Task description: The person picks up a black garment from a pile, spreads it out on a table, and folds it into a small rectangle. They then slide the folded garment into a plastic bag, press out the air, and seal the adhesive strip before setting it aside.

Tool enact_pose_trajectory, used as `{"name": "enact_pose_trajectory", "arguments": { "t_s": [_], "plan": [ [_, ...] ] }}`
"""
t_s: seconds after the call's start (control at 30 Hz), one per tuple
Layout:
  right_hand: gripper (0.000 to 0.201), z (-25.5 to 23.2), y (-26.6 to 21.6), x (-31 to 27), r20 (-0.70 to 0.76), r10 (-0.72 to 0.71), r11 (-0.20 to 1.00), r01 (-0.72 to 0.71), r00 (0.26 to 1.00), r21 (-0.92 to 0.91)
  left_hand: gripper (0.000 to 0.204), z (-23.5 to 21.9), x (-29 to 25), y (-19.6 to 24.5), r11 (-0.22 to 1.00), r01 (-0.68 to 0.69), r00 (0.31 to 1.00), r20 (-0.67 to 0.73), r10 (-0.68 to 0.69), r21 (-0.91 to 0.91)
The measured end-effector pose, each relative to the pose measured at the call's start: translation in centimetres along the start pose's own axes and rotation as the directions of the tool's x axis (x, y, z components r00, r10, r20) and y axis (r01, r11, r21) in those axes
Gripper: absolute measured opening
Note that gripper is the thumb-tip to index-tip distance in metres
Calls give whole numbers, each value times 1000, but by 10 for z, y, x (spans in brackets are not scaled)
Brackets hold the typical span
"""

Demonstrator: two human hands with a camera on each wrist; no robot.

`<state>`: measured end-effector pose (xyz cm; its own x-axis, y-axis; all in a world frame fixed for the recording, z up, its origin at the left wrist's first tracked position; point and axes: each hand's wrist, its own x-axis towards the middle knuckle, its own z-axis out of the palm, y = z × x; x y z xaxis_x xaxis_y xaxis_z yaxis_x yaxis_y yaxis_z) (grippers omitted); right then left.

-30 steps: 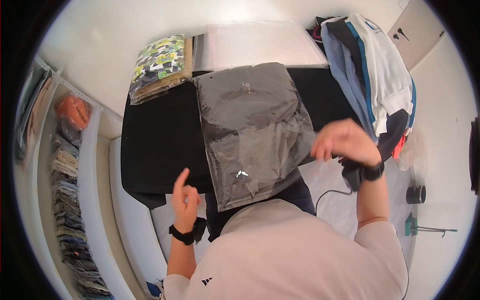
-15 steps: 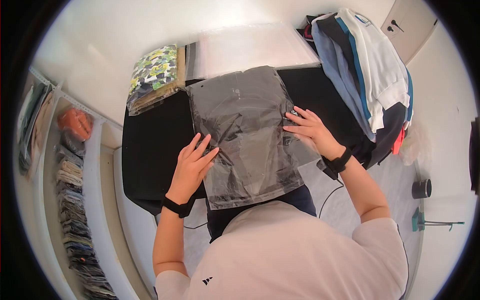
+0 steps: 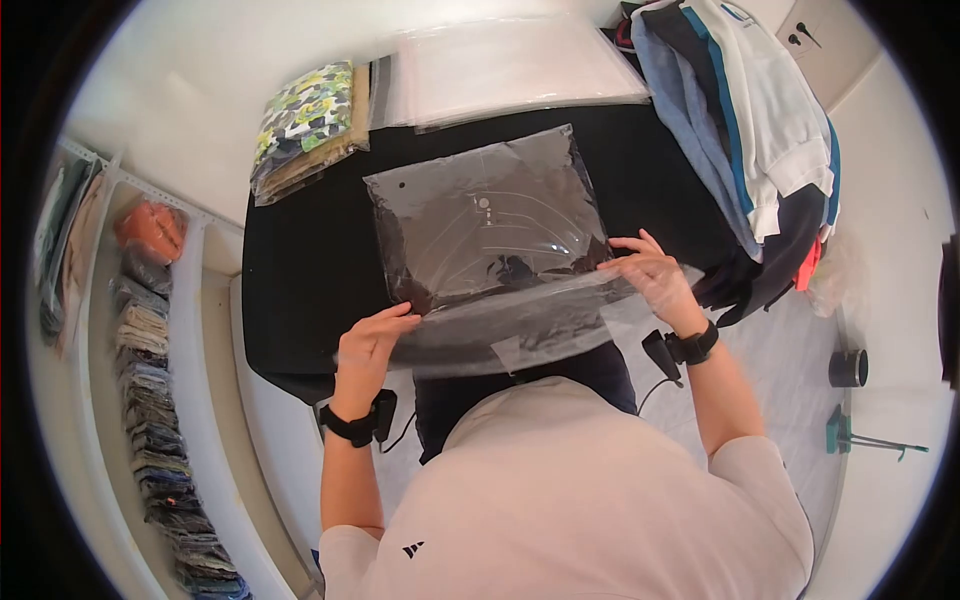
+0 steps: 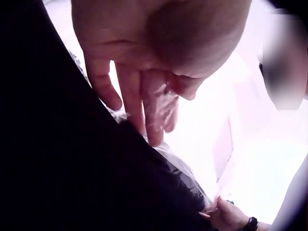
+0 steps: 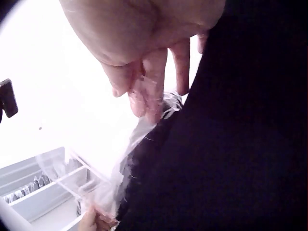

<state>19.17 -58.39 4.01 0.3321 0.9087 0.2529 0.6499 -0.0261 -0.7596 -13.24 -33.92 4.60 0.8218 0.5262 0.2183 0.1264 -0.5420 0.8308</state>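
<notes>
A dark folded garment (image 3: 490, 215) in a clear plastic bag lies on the black-covered table. The loose near part of the plastic bag (image 3: 550, 325) is raised, running between both hands, and looks see-through and wrinkled. My left hand (image 3: 365, 350) pinches it at the left corner of the garment. At the right side my right hand (image 3: 655, 285) pinches the plastic, its other fingers spread. Clear film lies over the fingers (image 4: 153, 108) in the left wrist view. Film also crosses the fingers (image 5: 154, 91) in the right wrist view.
Bagged patterned clothing (image 3: 310, 115) is stacked at the back left. Flat clear bags (image 3: 520, 70) lie along the back. Sweatshirts (image 3: 770, 120) are heaped at the right. A shelf (image 3: 215, 330) of folded clothes stands to the left. A black cylinder (image 3: 848, 368) is at the far right.
Both hands came onto the bag's sides, first lying flat on it, then taking hold of its near part. That part of the plastic has been lifted and folded up towards the garment.
</notes>
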Motion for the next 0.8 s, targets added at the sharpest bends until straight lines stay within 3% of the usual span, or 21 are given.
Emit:
{"name": "enact_pose_trajectory", "arguments": {
  "t_s": [0.07, 0.13, 0.17, 0.27, 0.4, 0.47, 0.5, 0.53, 0.57, 0.6, 0.63, 0.67, 0.73, 0.8],
  "plan": [
    [21, 4, -3, 3, -48, 21, 1000, -20, 999, 10, 28, 4, 3, -3, 1000, -20, 997, -75, 22, 23],
    [27, 11, -12, 7, -116, 127, 982, -108, 985, 157, 32, 13, 12, -4, 970, 134, 953, -243, -182, -203],
    [31, 17, -13, 8, -161, 181, 971, -151, 970, 183, 35, 19, 17, -4, 967, 136, 915, -346, -206, -215],
    [35, 24, -11, 13, -237, 288, 948, -241, 928, 207, 36, 26, 27, -6, 917, 179, 868, -381, -317, -356],
    [36, 33, -8, 18, -296, 354, 929, -299, 887, 216, 37, 25, 39, -7, 908, 249, 847, -379, -373, -339],
    [19, 36, -13, 19, -384, 496, 846, -335, 779, 414, 38, 24, 41, -9, 904, 293, 843, -363, -397, -311],
    [19, 41, -23, 22, -382, 497, 845, -336, 779, 416, 38, 24, 42, -10, 904, 295, 842, -364, -399, -309],
    [10, 49, -36, 27, -622, 294, 955, -196, 725, 223, 38, 24, 42, -10, 903, 300, 839, -365, -404, -308],
    [13, 55, -51, 30, -788, 45, 996, -89, 614, -12, 38, 24, 42, -11, 901, 306, 837, -365, -408, -307],
    [29, 60, -66, 29, -663, -52, 995, -18, 747, -98, 38, 24, 42, -11, 901, 309, 836, -364, -410, -305],
    [34, 62, -80, 34, -450, -195, 940, 36, 871, -339, 37, 24, 42, -11, 901, 307, 837, -363, -409, -305],
    [41, 70, -89, 41, -295, -204, 902, 62, 934, -427, 37, 23, 42, -11, 902, 304, 840, -361, -405, -305],
    [45, 88, -94, 54, -186, -201, 818, 60, 962, -573, 37, 21, 44, -9, 906, 317, 845, -349, -404, -282],
    [45, 95, -84, 67, -191, -209, 754, 34, 959, -656, 36, 18, 43, -7, 907, 330, 845, -345, -408, -262]
  ]
}}
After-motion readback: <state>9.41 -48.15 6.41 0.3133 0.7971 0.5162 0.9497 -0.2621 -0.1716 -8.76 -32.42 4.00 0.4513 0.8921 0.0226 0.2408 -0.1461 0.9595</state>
